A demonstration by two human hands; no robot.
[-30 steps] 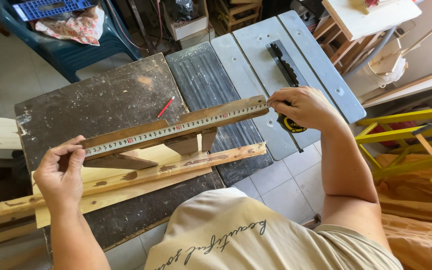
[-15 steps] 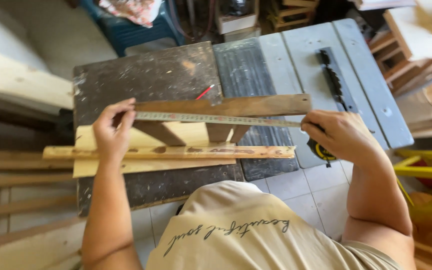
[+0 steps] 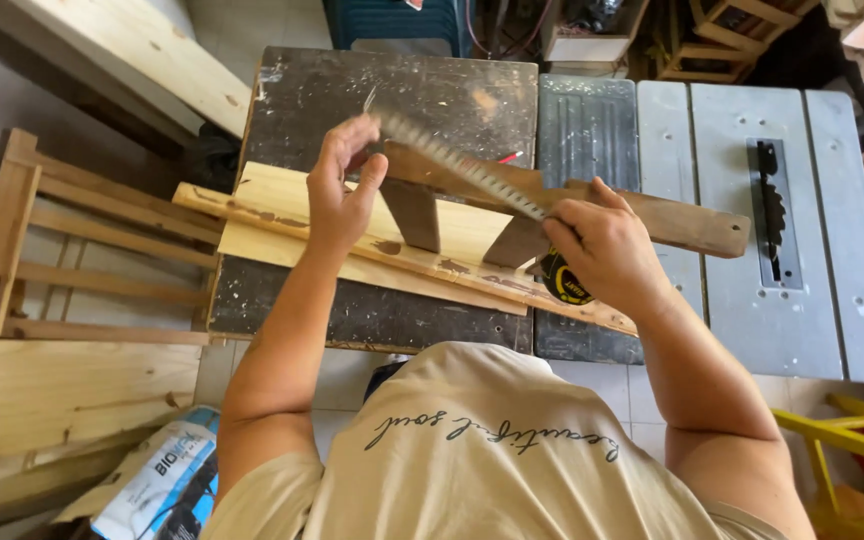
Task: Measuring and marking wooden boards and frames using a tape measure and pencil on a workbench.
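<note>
The left hand (image 3: 344, 195) pinches the free end of a tape measure (image 3: 457, 165), and the right hand (image 3: 602, 250) grips its yellow case. The tape stretches above a wooden frame (image 3: 452, 235) lying near the worktop's (image 3: 392, 90) front edge, a red pencil (image 3: 509, 157) behind it.

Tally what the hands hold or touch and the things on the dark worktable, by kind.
Tape measure, blade out between left hand and right hand: 1
Wooden frame: 1
Pale plank: 1
Red pencil: 1
Total: 4
</note>
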